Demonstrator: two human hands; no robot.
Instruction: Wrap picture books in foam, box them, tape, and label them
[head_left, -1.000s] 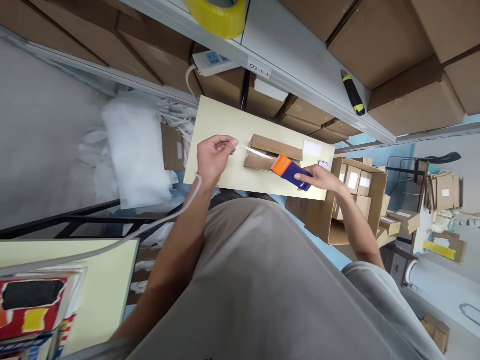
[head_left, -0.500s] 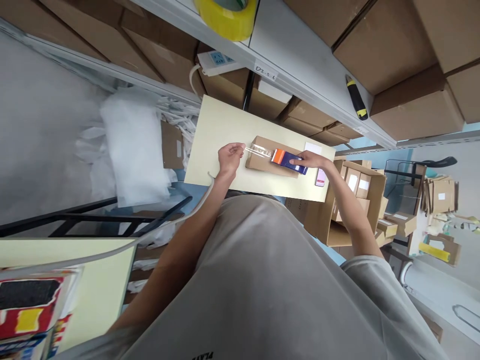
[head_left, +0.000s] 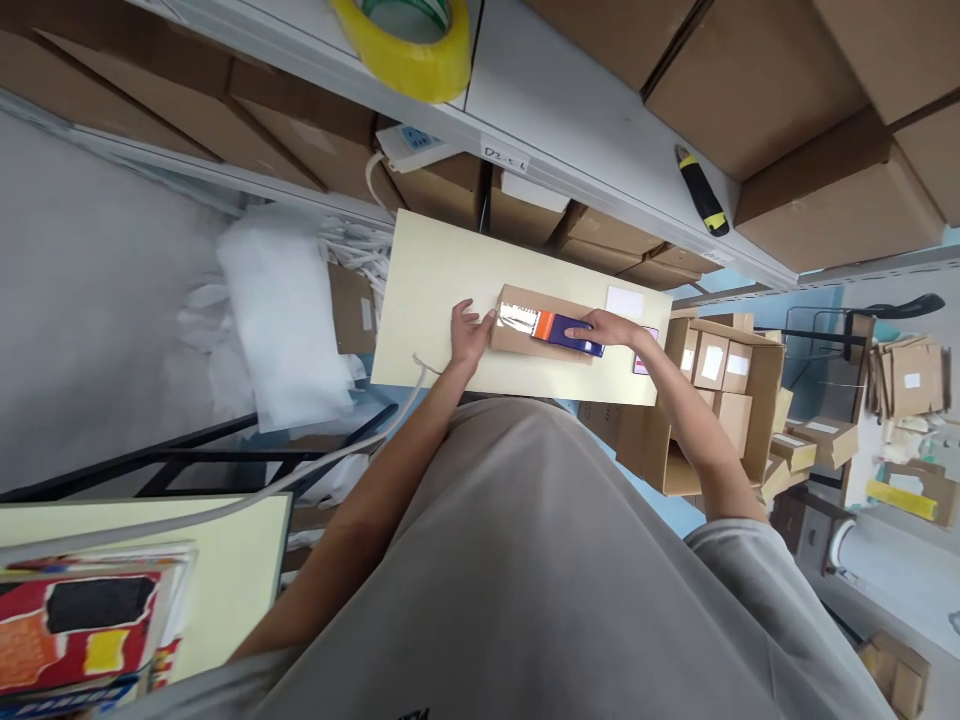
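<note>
Two bare hands are working at a brown carton (head_left: 510, 344) that is lying on a pale yellow table (head_left: 435, 245). At the carton's left end, the left hand (head_left: 469, 335) is standing half open, fingers spreading and loosely curling, its thumb tip touching or nearly touching that end; whether it is holding any tape, I cannot tell. Over the carton's right half, the right hand (head_left: 611, 328) is reaching in from the right end, closing thumb and fingers around a blue-and-orange tape dispenser (head_left: 576, 346). The dispenser is sitting on or just above the carton's top, its long axis running along the carton's, its orange end pointing toward the carton's left end. Glare is blurring the edges of the clear tape (head_left: 516, 318) there. The right hand is covering part of the dispenser, and beyond the carton's right end the forearm is partly hiding a phone (head_left: 640, 366).
</note>
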